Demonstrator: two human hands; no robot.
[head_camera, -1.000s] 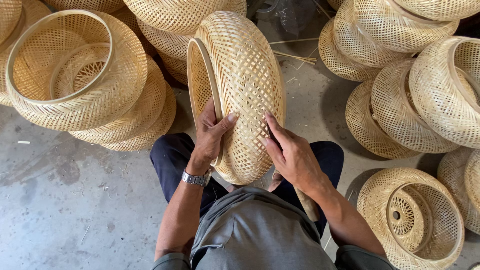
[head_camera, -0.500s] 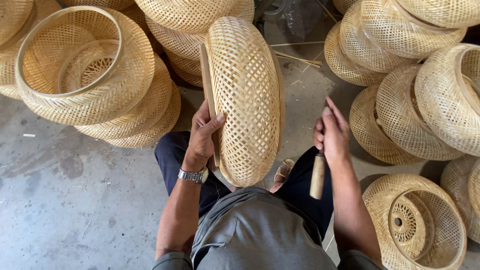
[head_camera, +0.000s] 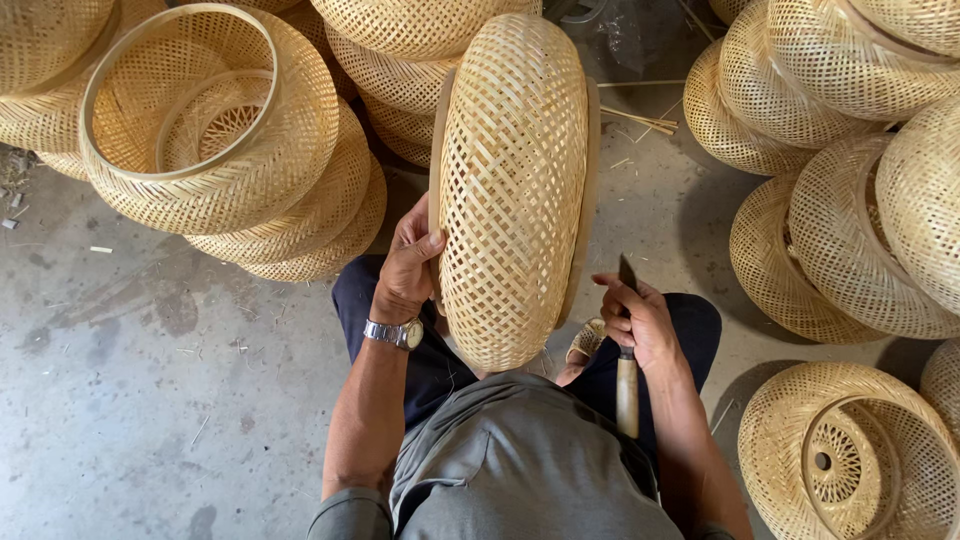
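The left hand (head_camera: 408, 265) clasps the woven bamboo basket (head_camera: 512, 190) by its rim; beside it, the right hand (head_camera: 640, 320) is closed around a knife (head_camera: 627, 370), whose blade could nick the weave or fingers.

One woven bamboo shade (head_camera: 515, 190) stands on edge between two hands — left hand (head_camera: 410, 265), right hand (head_camera: 635, 320). One knife (head_camera: 627, 375), one wristwatch (head_camera: 396, 333). Stacks of shades: two on the left (head_camera: 215, 140), three or more on the right (head_camera: 850, 240) — exact total unclear.

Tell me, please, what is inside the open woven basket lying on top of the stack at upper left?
Inside the open basket a smaller woven ring shows, set against its lattice bottom. What lies beneath, between the stacked baskets, is covered.
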